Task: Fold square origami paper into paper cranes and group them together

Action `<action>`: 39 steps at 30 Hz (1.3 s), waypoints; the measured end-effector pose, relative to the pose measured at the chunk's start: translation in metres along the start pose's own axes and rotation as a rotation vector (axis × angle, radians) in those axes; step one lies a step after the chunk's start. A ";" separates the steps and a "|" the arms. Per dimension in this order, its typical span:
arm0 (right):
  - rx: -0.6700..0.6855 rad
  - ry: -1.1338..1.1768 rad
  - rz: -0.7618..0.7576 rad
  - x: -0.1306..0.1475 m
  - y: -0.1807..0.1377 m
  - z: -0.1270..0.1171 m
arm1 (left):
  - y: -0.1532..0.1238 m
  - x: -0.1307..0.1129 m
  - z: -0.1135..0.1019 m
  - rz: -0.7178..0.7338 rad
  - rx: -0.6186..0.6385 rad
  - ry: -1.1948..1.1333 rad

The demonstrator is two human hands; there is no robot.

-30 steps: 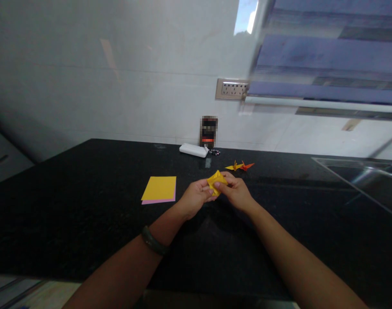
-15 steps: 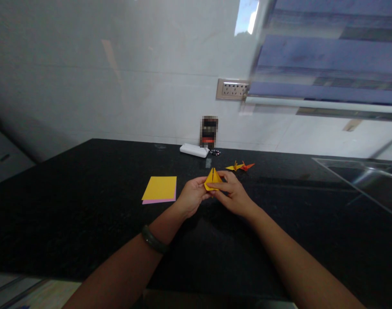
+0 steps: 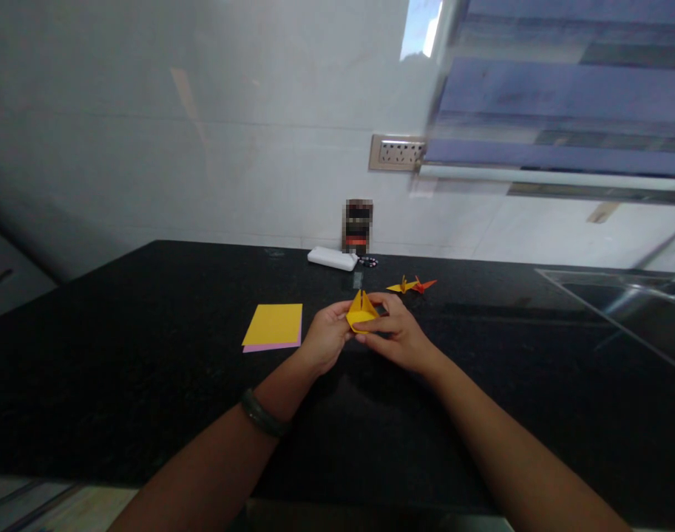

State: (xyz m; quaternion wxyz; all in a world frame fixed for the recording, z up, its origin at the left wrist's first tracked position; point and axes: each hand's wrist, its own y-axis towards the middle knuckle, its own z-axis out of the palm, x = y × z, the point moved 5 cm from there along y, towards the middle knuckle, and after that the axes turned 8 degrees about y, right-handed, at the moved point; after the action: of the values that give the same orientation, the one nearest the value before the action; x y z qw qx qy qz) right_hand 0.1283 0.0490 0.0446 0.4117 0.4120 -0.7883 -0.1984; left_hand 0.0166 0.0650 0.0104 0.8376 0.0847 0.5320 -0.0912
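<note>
A half-folded piece of yellow paper sits between both my hands, just above the black counter. My left hand pinches its left side. From the right, my right hand grips it with the index finger laid across the front. The paper's pointed flaps stand up above my fingers. A dark band circles my left wrist.
A stack of square sheets, yellow over pink, lies left of my hands. Behind them stand a yellow paper crane and an orange one. A white flat box and a small dark object rest by the wall. A steel sink is at right.
The yellow paper was turned and flattened in my fingers; its flaps now point up. My right index finger has moved across its front. Both hands stay in nearly the same place.
</note>
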 end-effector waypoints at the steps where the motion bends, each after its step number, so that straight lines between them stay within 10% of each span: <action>1: -0.006 0.022 0.010 0.001 0.000 0.000 | 0.000 0.000 0.000 0.000 0.000 -0.002; 39: -0.072 -0.219 -0.008 0.006 -0.002 0.002 | -0.001 0.006 -0.001 -0.013 0.025 -0.149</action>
State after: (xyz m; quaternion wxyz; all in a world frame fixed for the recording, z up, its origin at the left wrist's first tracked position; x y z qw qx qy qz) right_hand 0.1258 0.0431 0.0450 0.3366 0.3760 -0.8193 -0.2722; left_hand 0.0176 0.0638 0.0045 0.8731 0.0846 0.4676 -0.1092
